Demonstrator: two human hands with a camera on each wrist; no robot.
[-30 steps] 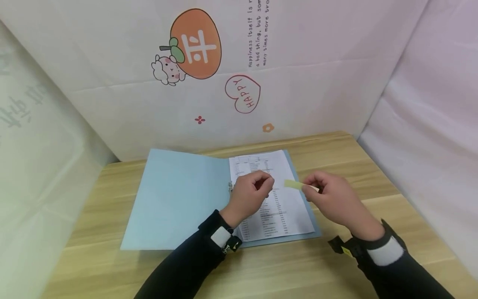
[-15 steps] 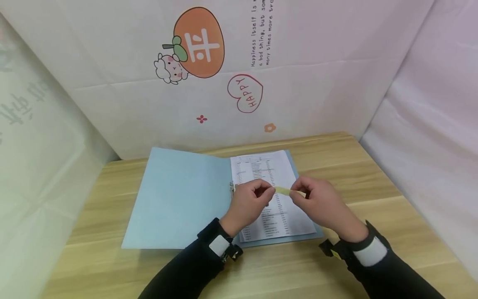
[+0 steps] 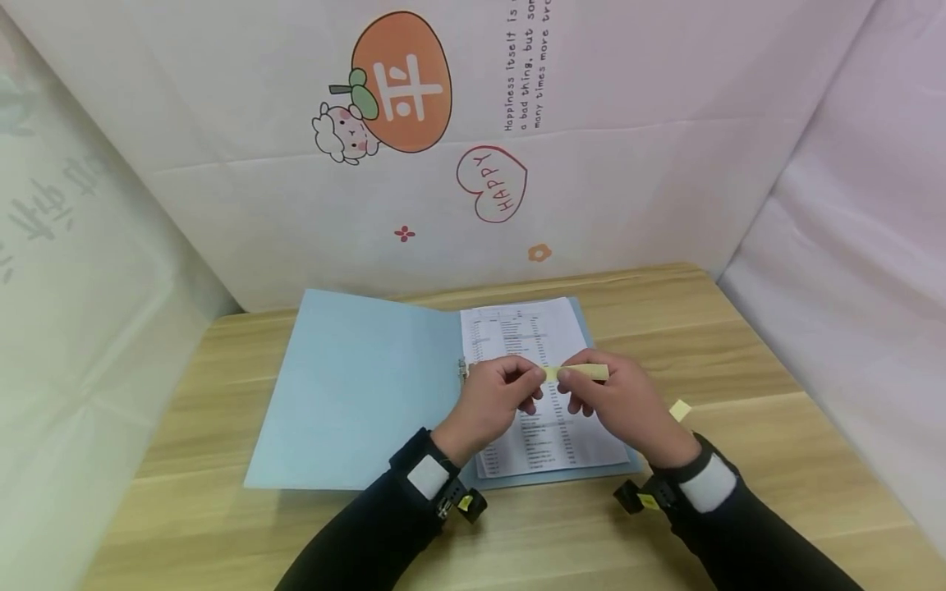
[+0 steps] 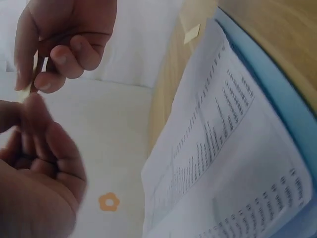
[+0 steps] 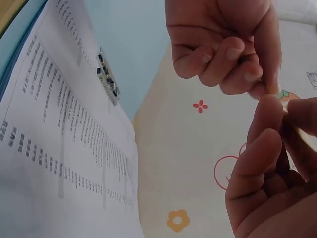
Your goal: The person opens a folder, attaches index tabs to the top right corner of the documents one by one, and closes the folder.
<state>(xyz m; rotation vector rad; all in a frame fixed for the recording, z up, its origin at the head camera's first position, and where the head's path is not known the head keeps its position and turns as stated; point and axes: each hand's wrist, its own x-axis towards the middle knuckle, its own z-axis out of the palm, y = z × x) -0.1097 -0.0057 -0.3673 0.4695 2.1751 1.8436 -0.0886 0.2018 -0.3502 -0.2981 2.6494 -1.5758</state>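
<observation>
Over the printed pages (image 3: 543, 447), both hands meet at a narrow pale yellow paper strip (image 3: 591, 372), which looks like a sticky note. The left hand (image 3: 491, 402) pinches its left end between thumb and index finger. Close beside it, the right hand (image 3: 628, 402) pinches the strip too, and the rest extends right past the right thumb. In the left wrist view the fingertips of the left hand (image 4: 42, 173) and right hand (image 4: 74, 34) almost touch. The pages lie in an open light blue folder (image 3: 355, 394), held by a metal clip (image 5: 106, 77) at the spine.
A small yellow paper piece (image 3: 680, 410) lies on the wooden table (image 3: 769, 460), right of the folder and behind the right wrist. White printed cloth (image 3: 628, 189) hangs behind the table and along both sides.
The right hand has moved left with the yellow strip to the left hand, whose fingers now pinch the strip's end. The small yellow piece on the table has come into view.
</observation>
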